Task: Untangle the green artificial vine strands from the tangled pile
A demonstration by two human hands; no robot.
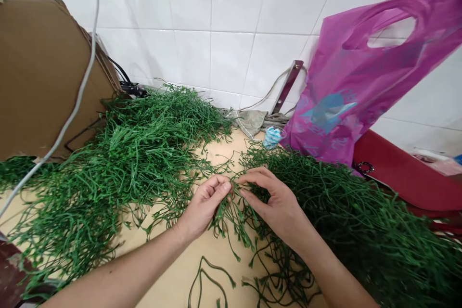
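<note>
Landmark here is the purple bag (335,72), the one with the cut-out handle, up by the tiled wall (231,0). Your left hand (205,202), well to the left and on the near side of the bag, has its thumb pressed down on curled fingers, pinching a small bunch of green strands (234,221); their knotted or frayed ends hang below the grip. Your right hand (281,202), also nearer you than the bag, sits just beside the left fingertips: thumb and forefinger reach out with tips close together, other fingers loosely bent, strands at the tips; can't tell whether it pinches one. Bright left heap (144,154) of similar strands: well left of the bag, spread across the beige surface (166,279). Darker right heap (361,211): directly in front of the bag, running toward you under your right forearm. A few loose strands (217,266) lie farther from the bag than your hands do, on your side. Just left of the bag's base: a blue-and-white thing (272,137), then a grey cloth (252,122), with a dark red bar (288,84) leaning behind. Right of the base: a red panel (407,173) with a dark beaded ring (371,168) on it. Far left of the bag: cardboard box (43,77), white cable (94,33) in front.
</note>
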